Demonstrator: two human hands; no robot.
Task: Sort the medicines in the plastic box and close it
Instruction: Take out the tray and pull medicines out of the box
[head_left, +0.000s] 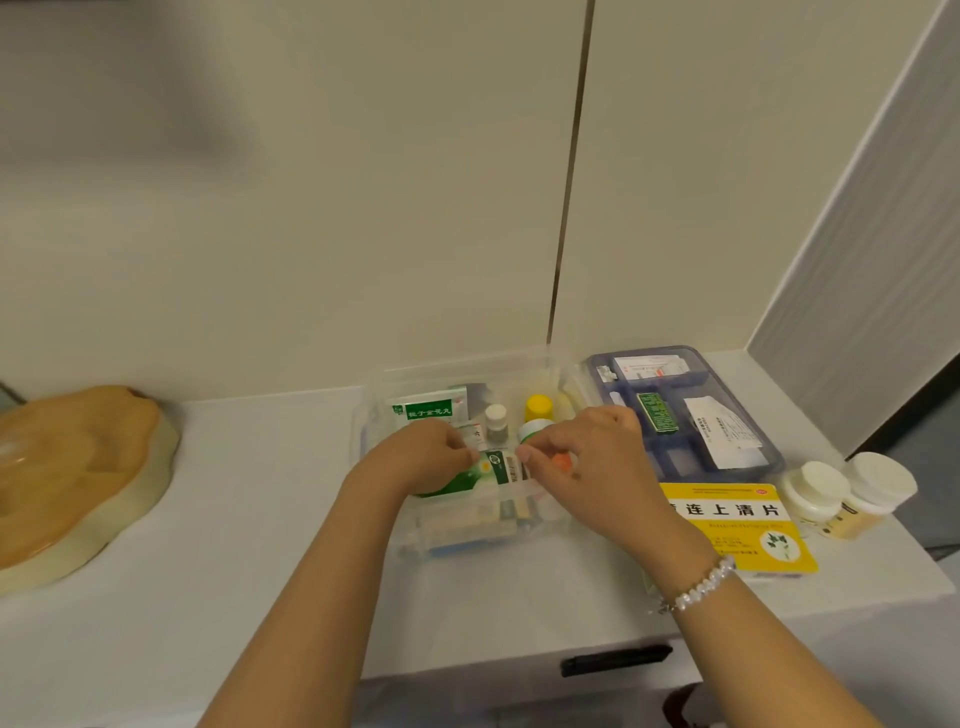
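Two white jars (847, 493), one yellow carton (737, 525), two hands (587, 462)

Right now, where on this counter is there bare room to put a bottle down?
Bare counter lies between the wooden slab and the clear box, and in front of the box. Right of it, tray, yellow carton and white jars crowd together.

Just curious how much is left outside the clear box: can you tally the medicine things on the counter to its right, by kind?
Blue divided tray: 1, the blue tray behind.
Yellow cartons: 1, the yellow carton lying flat.
White-capped jars: 2, the left jar and the right jar, side by side.
Total: 4
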